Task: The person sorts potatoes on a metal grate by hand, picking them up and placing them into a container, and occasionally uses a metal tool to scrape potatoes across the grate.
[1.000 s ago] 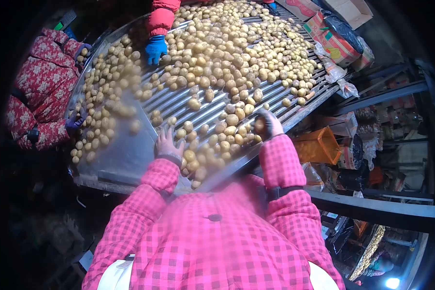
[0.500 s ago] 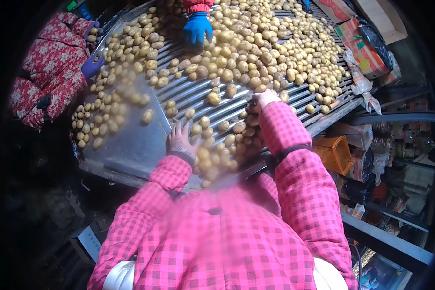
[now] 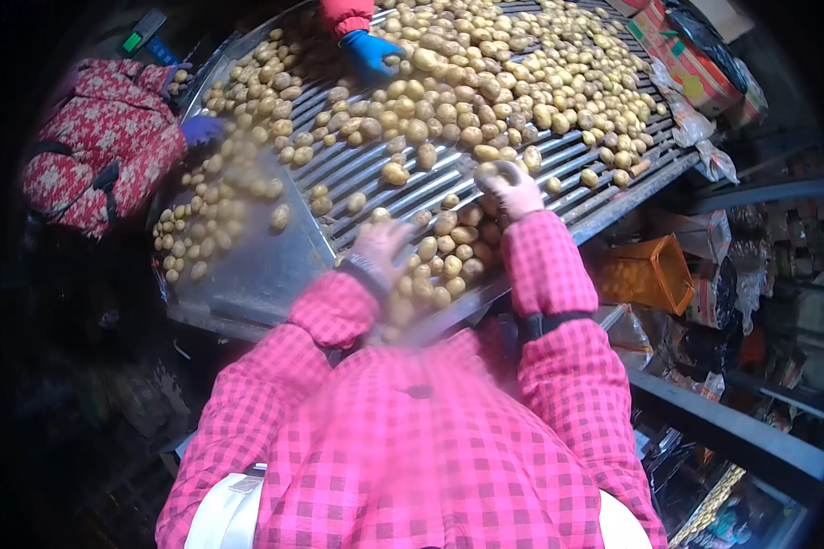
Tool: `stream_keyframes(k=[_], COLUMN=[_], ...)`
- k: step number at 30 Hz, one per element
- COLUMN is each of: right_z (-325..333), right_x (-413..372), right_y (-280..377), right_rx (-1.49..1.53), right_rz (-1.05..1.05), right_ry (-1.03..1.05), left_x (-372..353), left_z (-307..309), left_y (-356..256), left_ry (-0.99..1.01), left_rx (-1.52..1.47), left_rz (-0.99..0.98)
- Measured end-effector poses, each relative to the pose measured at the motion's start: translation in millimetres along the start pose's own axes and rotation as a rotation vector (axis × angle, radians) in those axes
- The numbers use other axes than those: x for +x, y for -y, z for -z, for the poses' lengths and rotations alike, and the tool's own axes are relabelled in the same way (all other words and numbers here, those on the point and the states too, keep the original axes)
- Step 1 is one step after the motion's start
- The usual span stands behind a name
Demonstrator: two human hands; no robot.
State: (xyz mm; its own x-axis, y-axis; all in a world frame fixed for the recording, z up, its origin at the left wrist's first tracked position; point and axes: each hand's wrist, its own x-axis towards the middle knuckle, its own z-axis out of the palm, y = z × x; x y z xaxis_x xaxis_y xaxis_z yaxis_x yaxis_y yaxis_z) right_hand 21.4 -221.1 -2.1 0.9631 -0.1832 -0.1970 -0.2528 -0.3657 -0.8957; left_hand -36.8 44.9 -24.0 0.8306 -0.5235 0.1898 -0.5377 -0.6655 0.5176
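Note:
My left hand (image 3: 382,245), somewhat blurred, lies with fingers stretched over the near part of the slatted metal table (image 3: 343,220). A small potato (image 3: 380,215) is at its fingertips. Just right of it is a cluster of potatoes (image 3: 449,247) close to my body. My right hand (image 3: 515,192) is bent around a potato (image 3: 496,172) above the slats, and part of that potato is hidden by the fingers. A large heap of potatoes (image 3: 485,82) covers the far side of the table.
A co-worker's blue-gloved hand (image 3: 369,57) holds a potato at the far side. At left, another person in a red patterned jacket (image 3: 110,146) has a purple-gloved hand (image 3: 201,130) beside potatoes on a smooth metal sheet (image 3: 247,265). An orange container (image 3: 645,274) and cardboard boxes (image 3: 691,69) stand right.
My left hand has moved right and slightly toward the far side, over the near potatoes. My right hand has turned and now shows a potato in it. The blue-gloved hand has picked up a potato.

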Motion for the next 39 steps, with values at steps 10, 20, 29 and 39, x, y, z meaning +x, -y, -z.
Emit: stream_keyframes(k=[10, 20, 29, 39], right_z=[22.8, -43.5, -94.8, -86.7], right_x=[-103.2, -112.2, -107.5, -68.0], right_y=[-36.5, 43.4, 73.6, 51.2], right_rx=[1.283, -0.271, -0.396, -0.532], right_rz=[-0.28, 0.346, 0.71, 0.628], right_ry=[-0.054, 0.094, 0.203, 0.261], left_x=[35.6, 14.1, 10.5, -52.3], left_z=[-21.5, -25.9, -15.1, 34.3], left_y=[-25.0, -14.5, 1.9, 64.0], left_ry=[0.296, 0.314, -0.094, -0.488], left_rx=[-0.019, -1.839, -2.152, -2.289], left_rz=[0.11, 0.598, 0.591, 0.118])
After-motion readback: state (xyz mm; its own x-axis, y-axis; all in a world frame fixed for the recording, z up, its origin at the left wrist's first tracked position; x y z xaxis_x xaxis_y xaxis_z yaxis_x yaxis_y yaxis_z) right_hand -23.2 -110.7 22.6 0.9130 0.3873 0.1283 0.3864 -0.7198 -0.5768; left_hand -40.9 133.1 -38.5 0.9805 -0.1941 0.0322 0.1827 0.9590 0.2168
